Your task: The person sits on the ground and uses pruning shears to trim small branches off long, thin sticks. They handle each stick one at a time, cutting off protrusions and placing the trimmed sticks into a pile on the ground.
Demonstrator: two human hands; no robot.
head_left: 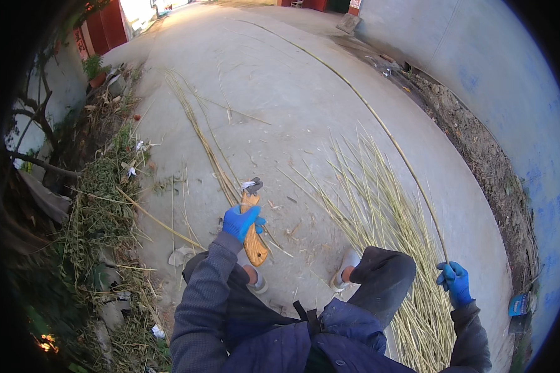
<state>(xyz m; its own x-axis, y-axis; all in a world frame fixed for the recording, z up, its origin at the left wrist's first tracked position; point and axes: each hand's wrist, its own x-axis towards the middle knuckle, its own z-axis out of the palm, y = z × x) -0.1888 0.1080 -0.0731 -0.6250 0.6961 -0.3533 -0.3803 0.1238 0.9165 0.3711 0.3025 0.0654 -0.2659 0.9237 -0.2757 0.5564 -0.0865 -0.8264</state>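
My left hand (239, 222), in a blue glove, is closed round a wooden-handled tool (255, 247). A dark metal piece sits at the tool's upper end; its exact kind I cannot make out. Far to the right, my blue-gloved right hand (455, 285) grips the near end of a long thin stalk (392, 138), which arcs forward and left over the pavement. A large heap of pale green-yellow stalks (410, 267) spreads beside my right leg and toward me. Ahead of my left hand, a thin bundle of stalks (199, 130) lies on the ground.
Dry leafy plant waste (99, 214) and bare branches line the left side. A blue-grey wall (473, 68) with a strip of soil (473, 133) runs along the right. A small blue container (518, 304) stands near that wall. Debris dots the pavement between my feet.
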